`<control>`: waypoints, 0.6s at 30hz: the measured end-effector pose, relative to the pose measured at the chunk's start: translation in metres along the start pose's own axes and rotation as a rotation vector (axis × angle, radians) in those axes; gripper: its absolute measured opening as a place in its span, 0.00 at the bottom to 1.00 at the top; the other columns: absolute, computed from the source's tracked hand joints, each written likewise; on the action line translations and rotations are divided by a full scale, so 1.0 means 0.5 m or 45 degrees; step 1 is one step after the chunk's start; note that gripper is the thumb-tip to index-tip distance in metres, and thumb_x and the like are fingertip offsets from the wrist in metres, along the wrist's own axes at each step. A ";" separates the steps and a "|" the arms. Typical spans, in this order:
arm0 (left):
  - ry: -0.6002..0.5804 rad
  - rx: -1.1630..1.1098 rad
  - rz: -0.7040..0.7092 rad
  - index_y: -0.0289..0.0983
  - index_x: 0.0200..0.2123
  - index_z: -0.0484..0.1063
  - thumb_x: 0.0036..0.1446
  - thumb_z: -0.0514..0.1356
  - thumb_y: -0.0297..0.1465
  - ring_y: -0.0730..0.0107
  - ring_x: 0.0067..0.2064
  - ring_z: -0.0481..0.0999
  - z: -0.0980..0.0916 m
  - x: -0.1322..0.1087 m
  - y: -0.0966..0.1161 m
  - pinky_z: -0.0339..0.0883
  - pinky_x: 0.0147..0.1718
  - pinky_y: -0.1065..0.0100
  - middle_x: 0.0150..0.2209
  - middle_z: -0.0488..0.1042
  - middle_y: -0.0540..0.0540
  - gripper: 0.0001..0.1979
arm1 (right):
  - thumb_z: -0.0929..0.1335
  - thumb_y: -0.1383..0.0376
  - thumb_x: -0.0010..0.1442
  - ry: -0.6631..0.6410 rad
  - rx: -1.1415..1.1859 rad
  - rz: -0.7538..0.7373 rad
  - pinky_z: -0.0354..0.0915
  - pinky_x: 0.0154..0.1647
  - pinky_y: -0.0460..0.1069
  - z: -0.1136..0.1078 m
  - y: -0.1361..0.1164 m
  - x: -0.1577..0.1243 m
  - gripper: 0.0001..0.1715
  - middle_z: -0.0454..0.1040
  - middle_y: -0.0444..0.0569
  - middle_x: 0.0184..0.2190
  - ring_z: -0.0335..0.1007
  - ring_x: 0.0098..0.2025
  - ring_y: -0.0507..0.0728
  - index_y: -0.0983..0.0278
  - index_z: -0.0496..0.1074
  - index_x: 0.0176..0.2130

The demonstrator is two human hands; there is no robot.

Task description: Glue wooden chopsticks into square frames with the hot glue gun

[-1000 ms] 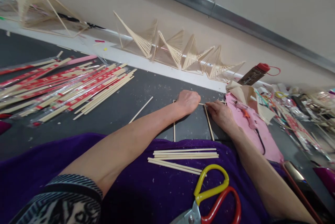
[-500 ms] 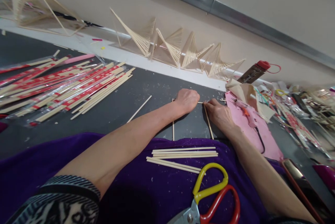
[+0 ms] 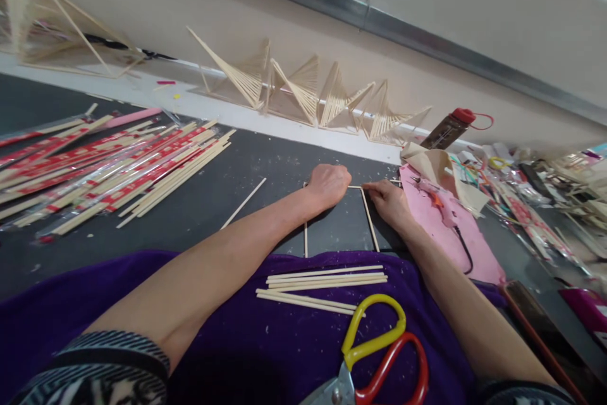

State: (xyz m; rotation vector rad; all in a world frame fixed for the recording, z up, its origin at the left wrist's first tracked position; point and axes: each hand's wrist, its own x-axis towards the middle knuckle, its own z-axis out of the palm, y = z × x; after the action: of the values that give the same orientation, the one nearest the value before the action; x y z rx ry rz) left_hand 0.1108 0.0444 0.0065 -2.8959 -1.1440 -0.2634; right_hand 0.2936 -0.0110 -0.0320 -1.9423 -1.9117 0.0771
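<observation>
My left hand (image 3: 331, 184) is closed in a fist over the far left corner of a square frame of thin wooden chopsticks, gripping its far chopstick (image 3: 355, 187). At the far right corner, the curled fingers of my right hand (image 3: 386, 198) point inward, with the fingertips at or just beside the joint. A side chopstick (image 3: 371, 222) runs from there toward me, and another side chopstick (image 3: 306, 241) comes out below my left wrist. Several loose chopsticks (image 3: 327, 278) lie on the purple cloth (image 3: 213, 304) over my lap, beside scissors (image 3: 374, 348) with yellow and red handles.
Wrapped chopsticks (image 3: 118, 165) are heaped at left; a single chopstick (image 3: 244, 203) lies nearer. Fan-shaped stick models (image 3: 294, 86) line the wall. A pink glue gun (image 3: 443, 206) rests on pink cloth (image 3: 474, 241) at right, before a bottle (image 3: 448, 130). A phone-like object (image 3: 535, 323) is nearby.
The view has shifted slightly, moving everything a little left. My right fingertips have drawn back slightly from the corner, showing more of the joint; my left hand keeps its grip.
</observation>
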 end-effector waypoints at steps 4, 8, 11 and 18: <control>0.010 0.005 0.000 0.33 0.35 0.76 0.57 0.50 0.27 0.58 0.38 0.76 0.006 0.001 -0.003 0.63 0.28 0.66 0.35 0.76 0.40 0.14 | 0.60 0.65 0.60 0.042 0.161 0.082 0.63 0.41 0.46 0.005 0.005 0.000 0.16 0.76 0.46 0.39 0.70 0.40 0.53 0.61 0.74 0.43; 0.028 0.008 0.006 0.33 0.35 0.76 0.58 0.49 0.28 0.58 0.37 0.76 0.010 0.001 -0.005 0.63 0.28 0.65 0.35 0.76 0.41 0.15 | 0.62 0.64 0.59 0.050 0.067 0.059 0.62 0.41 0.46 0.005 -0.004 -0.003 0.16 0.75 0.47 0.38 0.70 0.39 0.53 0.60 0.75 0.42; 0.045 0.008 0.014 0.33 0.35 0.76 0.58 0.49 0.28 0.58 0.37 0.76 0.011 0.001 -0.005 0.63 0.28 0.65 0.35 0.76 0.41 0.15 | 0.62 0.64 0.59 0.035 -0.012 0.055 0.62 0.39 0.45 0.004 -0.012 -0.005 0.16 0.74 0.47 0.36 0.70 0.38 0.52 0.59 0.76 0.42; 0.013 0.020 0.018 0.33 0.35 0.76 0.58 0.49 0.27 0.60 0.37 0.76 0.008 0.001 -0.003 0.63 0.29 0.66 0.35 0.76 0.40 0.15 | 0.62 0.62 0.58 0.004 -0.009 0.072 0.62 0.41 0.45 -0.004 -0.019 0.005 0.16 0.76 0.46 0.37 0.71 0.39 0.53 0.59 0.77 0.39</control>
State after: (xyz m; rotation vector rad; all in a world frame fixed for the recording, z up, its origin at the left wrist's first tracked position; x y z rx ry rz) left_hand 0.1108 0.0462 0.0026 -2.8840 -1.1186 -0.2676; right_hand 0.2856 -0.0096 -0.0264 -2.0003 -1.8578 0.0835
